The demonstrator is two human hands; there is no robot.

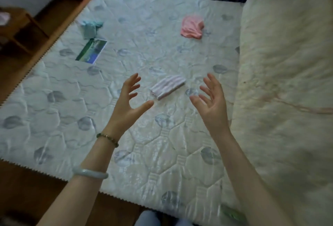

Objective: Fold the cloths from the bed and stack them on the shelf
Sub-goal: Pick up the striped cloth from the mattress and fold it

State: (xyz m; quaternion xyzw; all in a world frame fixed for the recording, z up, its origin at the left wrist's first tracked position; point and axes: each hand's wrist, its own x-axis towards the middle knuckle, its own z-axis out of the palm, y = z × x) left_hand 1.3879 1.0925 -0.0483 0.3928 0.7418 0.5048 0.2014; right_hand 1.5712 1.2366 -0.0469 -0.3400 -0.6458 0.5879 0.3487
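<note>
- A small folded cloth with pink and white stripes (168, 86) lies on the quilted white mattress (63, 117), between the two hands and touching neither.
- The left hand (128, 103) and right hand (211, 99) hover with fingers spread, holding nothing.
- A fluffy cream blanket (288, 63) borders the mattress on the right.
- A crumpled pink cloth (191, 26) lies well beyond.

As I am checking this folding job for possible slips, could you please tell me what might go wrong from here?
1. The striped cloth lies loosely folded between the open left hand and right hand; a hasty grab could undo its folds.
2. The teal cloth sits crumpled near the left edge of the mattress, so a careless pull might drop it to the floor.
3. The pink cloth lies far across, likely needing a stretch.
</note>
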